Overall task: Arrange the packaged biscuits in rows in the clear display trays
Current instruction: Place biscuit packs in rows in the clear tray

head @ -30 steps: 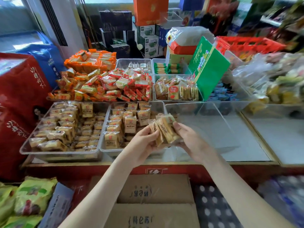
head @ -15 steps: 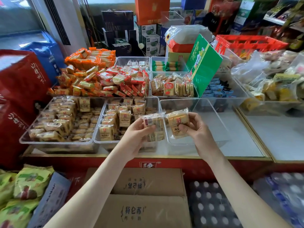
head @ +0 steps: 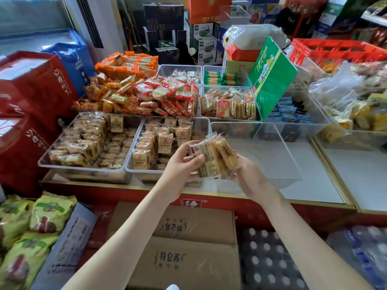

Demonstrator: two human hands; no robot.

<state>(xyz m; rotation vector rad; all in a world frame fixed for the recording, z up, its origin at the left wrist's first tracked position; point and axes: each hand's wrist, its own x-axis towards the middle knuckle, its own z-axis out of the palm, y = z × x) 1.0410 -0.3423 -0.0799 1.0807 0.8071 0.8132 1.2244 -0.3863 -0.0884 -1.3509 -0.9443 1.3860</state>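
A small stack of clear-wrapped biscuit packets (head: 213, 158) is held between both hands above the counter's front edge. My left hand (head: 182, 166) grips its left side with the thumb on top. From the right and below, my right hand (head: 251, 176) cups the stack. Behind my left hand is a clear tray (head: 206, 124) with several upright rows of the same biscuit packets (head: 163, 141). To the right stands a clear tray (head: 272, 141) with nothing in it. A third tray (head: 44, 164) at the left is full of the same packets.
Heaps of orange and red snack packs (head: 146, 95) lie behind the trays. A green box lid (head: 270, 78) leans at the back right. Red gift bags (head: 31, 97) stand at the left. Cardboard boxes (head: 182, 248) and bottled water packs (head: 270, 260) sit below the counter.
The two hands, each holding packets half a second ago, have come together, so the packets now form one stack between them. The camera view has shifted slightly.
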